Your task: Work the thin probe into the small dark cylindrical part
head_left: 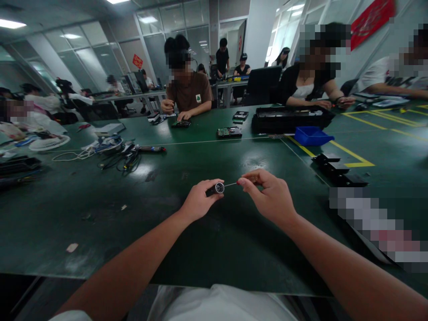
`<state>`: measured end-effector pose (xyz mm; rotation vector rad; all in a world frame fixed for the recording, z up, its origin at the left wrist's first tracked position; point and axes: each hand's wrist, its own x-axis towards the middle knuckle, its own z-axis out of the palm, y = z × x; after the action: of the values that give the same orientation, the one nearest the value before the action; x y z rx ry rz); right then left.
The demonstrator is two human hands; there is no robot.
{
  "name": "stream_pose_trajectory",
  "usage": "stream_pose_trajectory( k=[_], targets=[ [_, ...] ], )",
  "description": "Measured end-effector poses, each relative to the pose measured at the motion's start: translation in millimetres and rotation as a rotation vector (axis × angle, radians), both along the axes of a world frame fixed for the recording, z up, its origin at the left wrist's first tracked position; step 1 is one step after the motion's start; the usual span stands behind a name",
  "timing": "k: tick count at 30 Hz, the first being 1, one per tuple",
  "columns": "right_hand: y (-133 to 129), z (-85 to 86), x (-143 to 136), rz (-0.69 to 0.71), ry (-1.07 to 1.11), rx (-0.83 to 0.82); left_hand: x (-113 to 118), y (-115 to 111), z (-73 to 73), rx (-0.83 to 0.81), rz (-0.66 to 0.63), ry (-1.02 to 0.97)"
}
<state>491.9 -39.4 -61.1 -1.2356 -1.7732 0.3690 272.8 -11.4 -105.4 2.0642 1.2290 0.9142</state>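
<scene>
My left hand is closed around a small black cylindrical part, its round, silver-rimmed end facing me. The exact kind of part cannot be made out. In my right hand is a thin screwdriver with a red handle end, pinched between thumb and fingers. Its metal shaft points left, and the tip meets or nearly meets the silver-rimmed end; contact cannot be told for certain. Both hands are just above the green tabletop. Most of the screwdriver's handle is hidden by my fingers.
Ahead lie a circuit-board drive, a long black housing and a blue tray. Black brackets are to the right. Tangled cables and a pen-like tool lie left. A person in brown works opposite.
</scene>
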Motion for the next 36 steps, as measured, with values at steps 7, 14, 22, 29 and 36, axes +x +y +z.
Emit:
stream_pose_trajectory(
  k=[7, 14, 22, 29, 36],
  targets=[
    [0, 3.8, 2, 0.095, -0.108, -0.031, 1, -1, -0.6, 0.027, -0.016, 0.062],
    [1, 1.6, 0, 0.025, -0.141, -0.074, 1, -1, -0.1, 0.029, -0.014, 0.051],
    [2, 1.9, 0, 0.084, -0.115, -0.089, 2, -2, 0.3, 0.019, 0.009, 0.041],
    [1, -3.9, -2, 0.100, -0.070, -0.055, 0, 0, -1.3, 0.014, 0.030, 0.035],
    [10, -10.5, -3, 0.067, 0.318, -0.212, 2, -3, 4.1, 0.010, 0.016, 0.052]
  ],
)
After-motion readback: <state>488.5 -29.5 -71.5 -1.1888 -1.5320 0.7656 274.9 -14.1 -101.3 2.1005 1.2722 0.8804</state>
